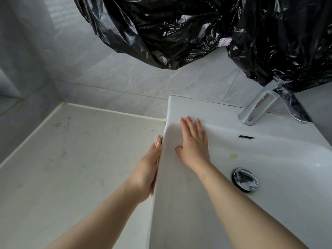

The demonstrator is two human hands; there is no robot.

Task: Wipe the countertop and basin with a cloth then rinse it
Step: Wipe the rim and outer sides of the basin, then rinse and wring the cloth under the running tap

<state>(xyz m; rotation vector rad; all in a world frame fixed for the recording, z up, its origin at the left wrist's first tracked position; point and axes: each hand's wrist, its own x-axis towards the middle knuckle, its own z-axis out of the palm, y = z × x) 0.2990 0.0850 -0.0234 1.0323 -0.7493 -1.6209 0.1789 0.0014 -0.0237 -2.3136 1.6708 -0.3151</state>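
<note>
Two bare hands work the left rim of a white basin (pixel 269 159): the right hand (pixel 193 146) lies flat, fingers spread, holding nothing, near the rear left corner; the left hand (pixel 149 169), blurred, presses the rim's outer edge, its grip impossible to tell. No cloth shows. The pale countertop (pixel 71 159) lies bare leftward. Black plastic sheeting (pixel 197 29) overhangs the chrome faucet (pixel 260 106); its small red-and-white label (pixel 224 42) is unreadable.

Black plastic sheeting (pixel 197 29) hides the wall above and the top of the tap (pixel 258 106). The left hand (pixel 146 169) is blurred, its fingers (pixel 158 141) partly behind the basin (pixel 179 203) rim. The basin is cut off at right and bottom.
</note>
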